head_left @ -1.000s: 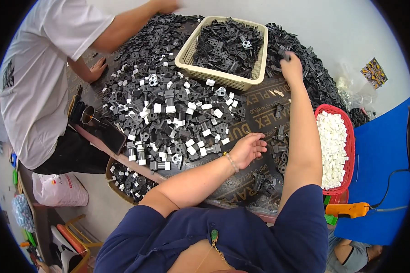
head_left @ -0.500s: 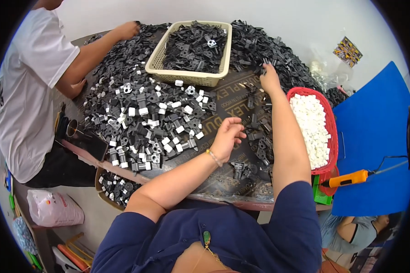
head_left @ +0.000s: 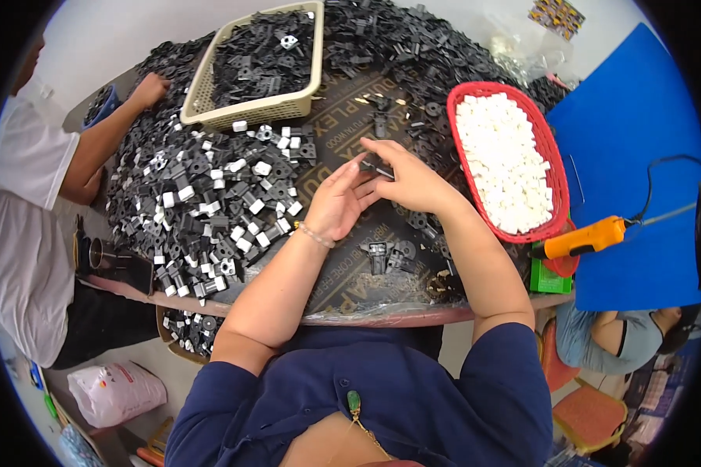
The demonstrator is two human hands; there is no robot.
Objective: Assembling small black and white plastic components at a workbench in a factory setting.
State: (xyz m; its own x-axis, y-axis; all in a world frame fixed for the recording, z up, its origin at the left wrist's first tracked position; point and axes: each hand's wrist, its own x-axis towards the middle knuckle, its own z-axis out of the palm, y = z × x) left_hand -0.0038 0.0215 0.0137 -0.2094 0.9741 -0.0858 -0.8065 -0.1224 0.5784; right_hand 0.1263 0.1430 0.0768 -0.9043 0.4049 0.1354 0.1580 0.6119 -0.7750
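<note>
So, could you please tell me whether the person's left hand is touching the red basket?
Apart: the head view plainly shows the left hand well left of the red basket, with the right hand and dark tabletop between them.

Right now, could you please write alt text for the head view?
A person's right hand holds a small black part close to the open left hand, over a dark table. Black parts, many with white ends, are heaped at left; a red basket of white pieces sits at right.
</note>
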